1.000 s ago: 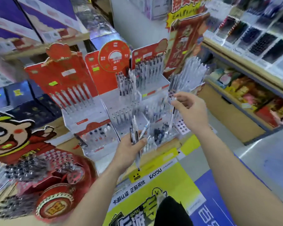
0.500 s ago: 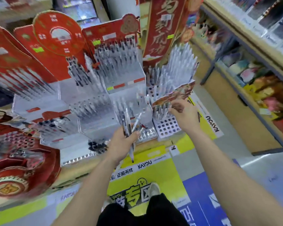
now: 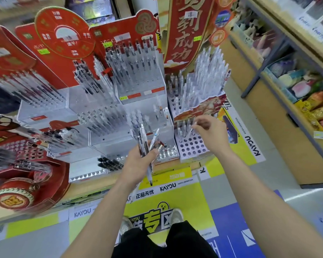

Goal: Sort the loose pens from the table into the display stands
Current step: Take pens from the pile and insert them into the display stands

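My left hand point(image 3: 138, 162) grips a small bunch of loose pens point(image 3: 145, 144), their tips pointing down past the table edge. My right hand point(image 3: 212, 133) pinches the top of one clear pen point(image 3: 191, 130), which slants down into the white holed stand point(image 3: 192, 148) at the right. Several clear pens stand upright in that stand's back rows point(image 3: 203, 79). Clear acrylic stands point(image 3: 108, 135) with red backboards hold rows of pens in the middle.
A few black pens point(image 3: 110, 162) lie on the low tray by my left wrist. A red round display point(image 3: 26, 175) sits at the left table edge. Shelves of packaged goods point(image 3: 296, 84) line the aisle on the right. My feet stand on a yellow floor sticker point(image 3: 157, 218).
My right hand moved from the middle stands down and right to the holed stand and now holds a pen in its holes. My left hand still holds the bunch. The view tilted down.
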`<action>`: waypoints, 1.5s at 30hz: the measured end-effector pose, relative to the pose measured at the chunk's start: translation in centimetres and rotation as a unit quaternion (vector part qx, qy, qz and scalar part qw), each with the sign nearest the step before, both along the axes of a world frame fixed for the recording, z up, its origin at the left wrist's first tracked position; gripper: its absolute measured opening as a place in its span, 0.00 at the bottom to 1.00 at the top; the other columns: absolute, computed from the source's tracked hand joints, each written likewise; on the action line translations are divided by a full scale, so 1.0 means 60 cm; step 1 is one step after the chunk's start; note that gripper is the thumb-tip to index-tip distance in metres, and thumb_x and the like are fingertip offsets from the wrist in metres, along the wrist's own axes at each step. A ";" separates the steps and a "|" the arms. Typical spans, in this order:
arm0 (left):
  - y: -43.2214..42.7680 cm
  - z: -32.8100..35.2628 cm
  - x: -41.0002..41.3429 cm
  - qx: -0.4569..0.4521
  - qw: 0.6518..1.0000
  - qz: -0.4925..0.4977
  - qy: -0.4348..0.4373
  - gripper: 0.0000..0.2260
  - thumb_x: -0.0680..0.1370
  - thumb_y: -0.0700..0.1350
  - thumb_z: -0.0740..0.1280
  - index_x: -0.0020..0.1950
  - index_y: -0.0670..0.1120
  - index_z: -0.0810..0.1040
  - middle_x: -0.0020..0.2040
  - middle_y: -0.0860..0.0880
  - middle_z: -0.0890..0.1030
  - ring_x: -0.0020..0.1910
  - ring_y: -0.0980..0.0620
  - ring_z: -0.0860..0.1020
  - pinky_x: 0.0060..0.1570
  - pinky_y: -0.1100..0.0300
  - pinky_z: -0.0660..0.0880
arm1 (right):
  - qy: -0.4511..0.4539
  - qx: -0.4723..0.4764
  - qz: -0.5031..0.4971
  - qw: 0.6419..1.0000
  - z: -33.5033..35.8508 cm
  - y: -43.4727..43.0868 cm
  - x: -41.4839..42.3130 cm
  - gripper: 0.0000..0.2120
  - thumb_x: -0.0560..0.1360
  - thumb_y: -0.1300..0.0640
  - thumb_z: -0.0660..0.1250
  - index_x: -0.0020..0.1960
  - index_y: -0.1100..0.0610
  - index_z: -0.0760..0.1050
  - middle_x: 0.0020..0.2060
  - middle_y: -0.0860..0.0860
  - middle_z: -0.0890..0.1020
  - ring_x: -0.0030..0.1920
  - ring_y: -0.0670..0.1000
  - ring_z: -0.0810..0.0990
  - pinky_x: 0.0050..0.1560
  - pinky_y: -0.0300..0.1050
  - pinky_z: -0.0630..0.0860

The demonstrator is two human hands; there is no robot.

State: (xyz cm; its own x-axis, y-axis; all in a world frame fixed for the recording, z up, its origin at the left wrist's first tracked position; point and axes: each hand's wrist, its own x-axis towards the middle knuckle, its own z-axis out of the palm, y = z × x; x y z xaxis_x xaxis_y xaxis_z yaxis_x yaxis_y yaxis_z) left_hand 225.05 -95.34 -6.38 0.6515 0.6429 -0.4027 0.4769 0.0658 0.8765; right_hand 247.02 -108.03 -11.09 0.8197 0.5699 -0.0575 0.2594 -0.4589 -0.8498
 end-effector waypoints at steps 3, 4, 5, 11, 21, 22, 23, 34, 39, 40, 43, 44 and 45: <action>0.002 -0.005 -0.006 0.013 1.000 -0.002 0.001 0.03 0.82 0.45 0.68 0.52 0.53 0.80 0.45 0.51 0.85 0.43 0.57 0.80 0.41 0.64 0.72 | -0.008 0.001 0.026 1.000 -0.001 0.004 -0.003 0.05 0.76 0.59 0.74 0.49 0.52 0.81 0.40 0.46 0.84 0.44 0.46 0.83 0.49 0.41 0.79; 0.003 -0.008 -0.007 0.014 1.000 -0.001 -0.001 0.03 0.82 0.45 0.68 0.52 0.54 0.80 0.45 0.53 0.84 0.41 0.61 0.80 0.39 0.67 0.72 | -0.010 0.001 0.030 1.000 -0.003 0.005 -0.004 0.05 0.76 0.59 0.74 0.49 0.52 0.81 0.40 0.46 0.84 0.44 0.46 0.83 0.49 0.40 0.79; 0.003 -0.009 -0.008 0.011 1.000 0.000 -0.005 0.04 0.82 0.45 0.68 0.52 0.54 0.80 0.44 0.54 0.84 0.39 0.64 0.80 0.38 0.70 0.72 | -0.010 0.003 0.030 0.999 -0.003 0.006 -0.004 0.05 0.76 0.59 0.74 0.49 0.52 0.80 0.39 0.46 0.83 0.43 0.45 0.82 0.48 0.38 0.79; 0.009 -0.035 -0.021 -0.012 1.000 0.002 -0.012 0.06 0.81 0.47 0.69 0.57 0.55 0.82 0.39 0.60 0.83 0.39 0.56 0.79 0.47 0.55 0.74 | -0.015 -0.024 0.038 0.999 -0.013 0.007 0.006 0.05 0.76 0.60 0.74 0.48 0.51 0.80 0.40 0.48 0.84 0.44 0.48 0.83 0.48 0.41 0.79; 0.020 -0.051 -0.027 -0.012 1.000 0.002 0.002 0.05 0.81 0.48 0.70 0.55 0.55 0.83 0.36 0.57 0.81 0.36 0.52 0.77 0.46 0.47 0.76 | -0.086 -0.072 0.081 0.990 -0.051 0.029 -0.003 0.04 0.78 0.58 0.72 0.50 0.58 0.84 0.44 0.51 0.84 0.44 0.52 0.82 0.49 0.48 0.79; 0.022 -0.053 -0.027 -0.012 1.000 0.002 0.003 0.05 0.81 0.48 0.70 0.55 0.55 0.83 0.36 0.58 0.81 0.36 0.52 0.77 0.46 0.48 0.76 | -0.097 -0.086 0.093 0.987 -0.054 0.032 -0.004 0.04 0.78 0.57 0.72 0.51 0.57 0.85 0.45 0.51 0.84 0.44 0.53 0.81 0.48 0.49 0.79; 0.023 -0.055 -0.027 -0.013 1.000 0.002 0.003 0.05 0.81 0.48 0.70 0.55 0.55 0.83 0.36 0.58 0.81 0.36 0.52 0.77 0.46 0.49 0.75 | -0.110 -0.101 0.104 0.983 -0.056 0.034 -0.006 0.05 0.78 0.56 0.72 0.50 0.56 0.85 0.46 0.52 0.84 0.44 0.53 0.81 0.47 0.49 0.78; 0.019 -0.062 -0.028 -0.026 1.000 -0.016 0.004 0.07 0.81 0.46 0.69 0.55 0.44 0.80 0.38 0.48 0.78 0.35 0.49 0.75 0.44 0.47 0.74 | -0.121 -0.079 0.057 0.988 -0.026 0.034 -0.032 0.09 0.78 0.50 0.72 0.53 0.54 0.83 0.43 0.47 0.80 0.38 0.47 0.77 0.39 0.42 0.73; 0.006 -0.043 -0.019 -0.014 0.999 -0.030 -0.007 0.05 0.82 0.43 0.68 0.53 0.41 0.80 0.34 0.50 0.76 0.33 0.51 0.75 0.38 0.53 0.74 | 0.035 0.008 0.148 0.988 0.037 0.061 -0.104 0.13 0.78 0.50 0.71 0.62 0.50 0.81 0.45 0.40 0.82 0.44 0.40 0.80 0.46 0.32 0.76; 0.005 -0.038 -0.018 -0.008 0.999 -0.033 -0.007 0.06 0.82 0.42 0.68 0.51 0.39 0.79 0.33 0.49 0.76 0.32 0.51 0.75 0.37 0.54 0.74 | 0.052 -0.001 0.179 0.982 0.041 0.067 -0.113 0.15 0.78 0.49 0.72 0.63 0.50 0.80 0.46 0.41 0.82 0.45 0.40 0.80 0.48 0.33 0.76; 0.004 -0.033 -0.018 0.002 0.999 -0.035 -0.007 0.08 0.82 0.40 0.68 0.49 0.36 0.76 0.34 0.46 0.77 0.32 0.50 0.75 0.36 0.55 0.73 | 0.055 -0.010 0.189 0.980 0.043 0.083 -0.123 0.14 0.77 0.49 0.73 0.61 0.49 0.81 0.44 0.44 0.84 0.47 0.43 0.82 0.52 0.38 0.76; 0.005 -0.031 -0.020 0.001 0.999 -0.039 -0.010 0.07 0.82 0.40 0.68 0.49 0.36 0.76 0.34 0.47 0.77 0.32 0.50 0.75 0.36 0.55 0.74 | 0.061 0.004 0.174 0.983 0.045 0.087 -0.123 0.13 0.76 0.51 0.74 0.60 0.50 0.81 0.42 0.44 0.84 0.46 0.42 0.82 0.52 0.38 0.76; 0.007 -0.032 -0.022 -0.001 0.999 -0.043 -0.011 0.07 0.82 0.40 0.68 0.51 0.36 0.77 0.34 0.47 0.77 0.32 0.51 0.75 0.36 0.55 0.74 | 0.066 0.021 0.159 0.985 0.047 0.090 -0.121 0.12 0.76 0.52 0.74 0.59 0.50 0.81 0.40 0.44 0.85 0.45 0.41 0.82 0.53 0.37 0.75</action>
